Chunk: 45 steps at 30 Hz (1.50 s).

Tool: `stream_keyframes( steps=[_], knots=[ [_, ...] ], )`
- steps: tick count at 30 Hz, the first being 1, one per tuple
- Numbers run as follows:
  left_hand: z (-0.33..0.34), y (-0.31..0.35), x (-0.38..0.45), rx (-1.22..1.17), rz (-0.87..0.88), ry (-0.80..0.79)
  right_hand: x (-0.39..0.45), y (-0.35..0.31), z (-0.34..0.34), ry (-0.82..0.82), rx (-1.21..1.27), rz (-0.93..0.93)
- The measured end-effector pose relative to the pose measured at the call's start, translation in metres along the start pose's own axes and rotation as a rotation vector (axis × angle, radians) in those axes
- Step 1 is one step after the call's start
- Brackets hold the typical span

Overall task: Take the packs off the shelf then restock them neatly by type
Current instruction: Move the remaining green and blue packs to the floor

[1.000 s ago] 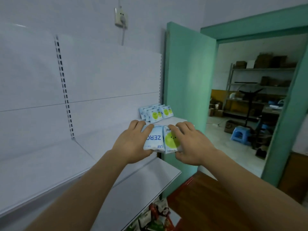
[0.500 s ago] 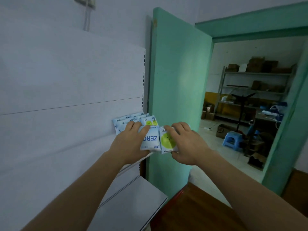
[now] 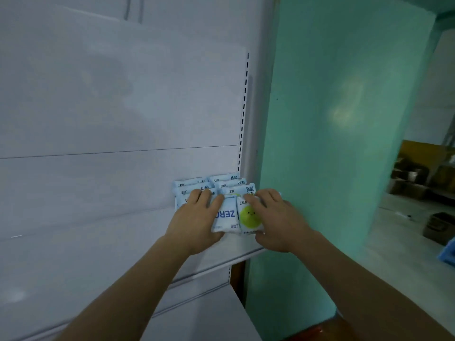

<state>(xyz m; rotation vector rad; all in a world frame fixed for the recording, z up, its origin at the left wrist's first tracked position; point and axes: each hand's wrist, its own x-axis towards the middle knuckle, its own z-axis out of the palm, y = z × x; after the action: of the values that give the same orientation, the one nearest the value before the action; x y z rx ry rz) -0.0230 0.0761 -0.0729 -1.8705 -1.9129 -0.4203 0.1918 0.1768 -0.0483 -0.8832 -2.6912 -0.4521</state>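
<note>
Two light-blue packs stand side by side at the right end of the white shelf [image 3: 98,232]. My left hand [image 3: 197,220] grips the pack printed ZERO [image 3: 226,216] from its left side. My right hand [image 3: 275,217] grips the pack with a green smiling face [image 3: 248,216] from its right side. Both packs sit just in front of several like packs [image 3: 209,184] lined up in rows against the shelf's back panel. My fingers hide the tops of the front row.
A teal door [image 3: 344,143] stands open right beside the shelf's end. A lower white shelf [image 3: 209,313] juts out below. Through the doorway at the right, a storeroom floor with boxes [image 3: 438,227] shows.
Both hands have carried the two packs forward and to the shelf's right end, up against the rows at the back. The view has closed in on that corner.
</note>
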Motion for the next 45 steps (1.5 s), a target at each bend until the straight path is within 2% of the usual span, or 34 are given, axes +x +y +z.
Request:
stream_keyframes(
  steps=[7,17,22,27,29,31,33,37,42,45],
  knots=[
    [0.031,0.002,0.013,0.073,-0.168,-0.049,0.042,0.037,0.053,0.048,0.078,-0.131],
    [0.042,0.008,0.019,0.092,-0.218,-0.128,0.056,0.055,0.076,0.077,0.131,-0.228],
    [0.006,-0.007,0.022,-0.151,-0.236,-0.109,0.057,0.041,0.051,0.203,0.161,-0.442],
    [-0.036,-0.017,0.025,-0.581,-0.517,-0.338,0.066,0.005,0.030,0.337,0.223,-0.526],
    [-0.045,-0.019,0.022,-0.778,-0.586,-0.307,0.071,0.000,0.023,0.306,0.281,-0.485],
    [-0.048,-0.023,0.016,-0.838,-0.613,-0.264,0.073,0.002,0.017,0.191,0.330,-0.403],
    [-0.046,-0.027,0.009,-0.859,-0.577,-0.225,0.075,0.004,0.012,0.102,0.353,-0.333],
    [-0.030,-0.029,-0.003,-0.786,-0.513,-0.155,0.083,0.001,0.015,0.055,0.348,-0.300],
    [-0.011,-0.019,-0.002,-0.573,-0.521,-0.195,0.093,0.000,0.035,0.107,0.280,-0.340],
    [-0.011,-0.020,-0.004,-0.569,-0.556,-0.142,0.098,0.000,0.037,0.092,0.290,-0.376]
  ],
)
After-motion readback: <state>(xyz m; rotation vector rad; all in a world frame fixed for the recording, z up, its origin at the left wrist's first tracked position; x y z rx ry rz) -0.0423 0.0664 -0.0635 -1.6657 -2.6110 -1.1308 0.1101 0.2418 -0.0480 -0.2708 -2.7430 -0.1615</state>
